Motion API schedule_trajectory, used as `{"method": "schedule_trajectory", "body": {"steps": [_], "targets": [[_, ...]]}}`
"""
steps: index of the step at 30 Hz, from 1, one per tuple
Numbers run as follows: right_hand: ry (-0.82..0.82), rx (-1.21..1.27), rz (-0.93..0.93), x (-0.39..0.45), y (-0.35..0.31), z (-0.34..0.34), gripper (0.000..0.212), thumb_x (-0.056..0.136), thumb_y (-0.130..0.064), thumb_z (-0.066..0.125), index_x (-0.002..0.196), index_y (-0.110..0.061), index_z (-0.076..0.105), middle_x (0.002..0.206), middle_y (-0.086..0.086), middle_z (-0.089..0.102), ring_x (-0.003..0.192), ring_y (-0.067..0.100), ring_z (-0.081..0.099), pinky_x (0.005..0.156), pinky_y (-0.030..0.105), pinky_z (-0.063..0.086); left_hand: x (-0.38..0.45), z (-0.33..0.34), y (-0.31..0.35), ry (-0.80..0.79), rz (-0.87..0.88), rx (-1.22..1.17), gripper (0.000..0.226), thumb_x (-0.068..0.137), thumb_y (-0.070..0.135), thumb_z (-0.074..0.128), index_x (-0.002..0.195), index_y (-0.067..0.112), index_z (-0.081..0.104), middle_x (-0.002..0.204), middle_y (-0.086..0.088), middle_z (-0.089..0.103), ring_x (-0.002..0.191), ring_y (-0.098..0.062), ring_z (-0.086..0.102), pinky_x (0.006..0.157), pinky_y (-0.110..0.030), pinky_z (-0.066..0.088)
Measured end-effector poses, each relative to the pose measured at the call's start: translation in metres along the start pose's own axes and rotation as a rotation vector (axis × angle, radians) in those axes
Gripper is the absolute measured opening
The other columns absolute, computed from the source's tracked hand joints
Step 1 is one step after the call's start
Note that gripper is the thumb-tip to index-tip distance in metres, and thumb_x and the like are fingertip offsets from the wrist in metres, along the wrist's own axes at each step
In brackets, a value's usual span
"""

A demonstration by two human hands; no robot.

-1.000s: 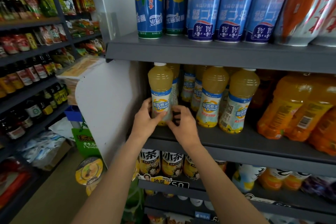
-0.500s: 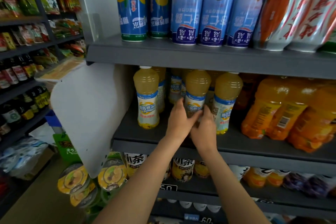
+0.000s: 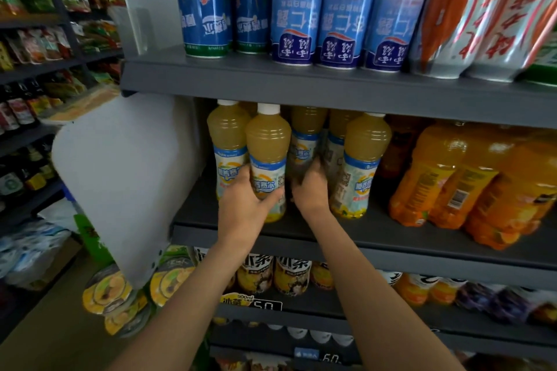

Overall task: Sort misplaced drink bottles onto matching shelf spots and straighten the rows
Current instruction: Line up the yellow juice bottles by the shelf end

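Shelf boards (image 3: 301,87) middle of frame: matt dark grey, smooth, prob painted metal. Yellow juice bottles (image 3: 266,159): clear plastic, glossy paper-ish labels. Tall cans (image 3: 340,9) up top: shiny printed metal. Orange bottles (image 3: 437,172) on right: glossy plastic. White side panel (image 3: 126,175) at left: smooth, matt.

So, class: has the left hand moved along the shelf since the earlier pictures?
Yes. The left hand went right from the bottle beside the white side panel, and now grips a front bottle nearer it.
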State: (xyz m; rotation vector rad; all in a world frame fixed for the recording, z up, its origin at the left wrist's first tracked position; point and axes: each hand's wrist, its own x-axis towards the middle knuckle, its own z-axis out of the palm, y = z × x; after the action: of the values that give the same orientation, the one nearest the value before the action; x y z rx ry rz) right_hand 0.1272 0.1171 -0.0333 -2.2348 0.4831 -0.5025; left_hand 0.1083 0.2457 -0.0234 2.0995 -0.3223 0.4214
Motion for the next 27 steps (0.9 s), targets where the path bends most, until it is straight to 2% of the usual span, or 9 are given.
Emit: {"method": "schedule_trajectory", "body": {"steps": [3,6,10,15,19,22,24,26,27], "targets": [[0.056,-0.061,0.059,0.006,-0.007,0.006,0.067,0.092,-0.011,0.055,0.145,0.0,0.016,0.145,0.023,0.025,0.128,0.039,0.038,0.1,0.04,0.038,0.0,0.0,-0.002,0.004,0.017,0.005,0.059,0.076,0.037,0.075,0.123,0.01,0.051,0.112,-0.004,0.065,0.104,-0.019,0.061,0.082,-0.029,0.048],[0.076,-0.103,0.08,0.008,-0.008,0.007,0.054,0.092,-0.019,0.057,0.136,-0.002,0.031,0.14,0.021,0.03,0.121,0.039,0.045,0.095,0.042,0.041,0.001,0.0,-0.004,-0.006,0.029,0.005,0.062,0.075,0.038,0.075,0.125,0.011,0.05,0.114,-0.004,0.064,0.106,-0.018,0.06,0.084,-0.031,0.049],[0.047,-0.036,0.004,0.007,-0.001,0.005,0.049,0.09,-0.019,0.059,0.133,-0.004,0.04,0.137,0.018,0.037,0.123,0.035,0.044,0.097,0.039,0.039,0.002,-0.001,-0.007,-0.014,0.037,0.001,0.064,0.074,0.039,0.075,0.126,0.011,0.05,0.116,-0.004,0.064,0.107,-0.018,0.06,0.086,-0.031,0.049],[-0.075,0.002,-0.063,0.012,-0.003,0.002,0.053,0.088,-0.013,0.061,0.137,-0.007,0.041,0.139,0.015,0.04,0.127,0.031,0.042,0.101,0.037,0.037,0.001,0.0,-0.007,-0.019,0.046,0.004,0.065,0.075,0.039,0.074,0.128,0.01,0.048,0.117,-0.004,0.063,0.107,-0.017,0.06,0.084,-0.026,0.046],[-0.108,0.043,-0.052,0.016,-0.002,0.001,0.053,0.088,-0.01,0.06,0.138,-0.009,0.04,0.139,0.013,0.043,0.128,0.029,0.042,0.102,0.036,0.037,0.001,0.0,-0.006,-0.016,0.05,0.006,0.064,0.075,0.038,0.074,0.127,0.01,0.048,0.117,-0.005,0.063,0.106,-0.018,0.06,0.087,-0.031,0.049],[-0.145,0.095,-0.053,0.015,-0.002,-0.002,0.052,0.09,-0.007,0.057,0.139,-0.011,0.039,0.138,0.012,0.047,0.129,0.027,0.044,0.102,0.036,0.038,0.0,0.0,-0.005,-0.011,0.058,0.001,0.064,0.075,0.037,0.074,0.128,0.011,0.048,0.118,-0.004,0.063,0.106,-0.017,0.06,0.085,-0.027,0.047],[-0.105,0.098,-0.074,0.009,0.0,-0.003,0.051,0.091,-0.004,0.054,0.139,-0.009,0.037,0.136,0.014,0.048,0.124,0.03,0.048,0.101,0.04,0.044,0.0,0.001,-0.005,-0.008,0.056,0.007,0.063,0.076,0.037,0.074,0.127,0.01,0.048,0.117,-0.003,0.063,0.105,-0.017,0.06,0.082,-0.025,0.045],[0.034,0.079,-0.127,-0.003,0.008,-0.004,0.045,0.089,0.001,0.052,0.133,-0.006,0.044,0.129,0.016,0.051,0.11,0.034,0.058,0.087,0.047,0.053,0.001,0.002,-0.004,-0.003,0.056,0.007,0.061,0.076,0.037,0.074,0.125,0.01,0.049,0.116,-0.004,0.062,0.105,-0.018,0.06,0.081,-0.025,0.045],[0.109,0.065,-0.17,-0.01,0.013,-0.008,0.04,0.088,0.003,0.052,0.127,-0.005,0.05,0.122,0.015,0.053,0.101,0.033,0.062,0.08,0.046,0.055,0.001,0.004,-0.004,0.001,0.06,0.004,0.06,0.076,0.036,0.074,0.124,0.01,0.049,0.115,-0.004,0.062,0.105,-0.018,0.06,0.08,-0.025,0.045]]}}
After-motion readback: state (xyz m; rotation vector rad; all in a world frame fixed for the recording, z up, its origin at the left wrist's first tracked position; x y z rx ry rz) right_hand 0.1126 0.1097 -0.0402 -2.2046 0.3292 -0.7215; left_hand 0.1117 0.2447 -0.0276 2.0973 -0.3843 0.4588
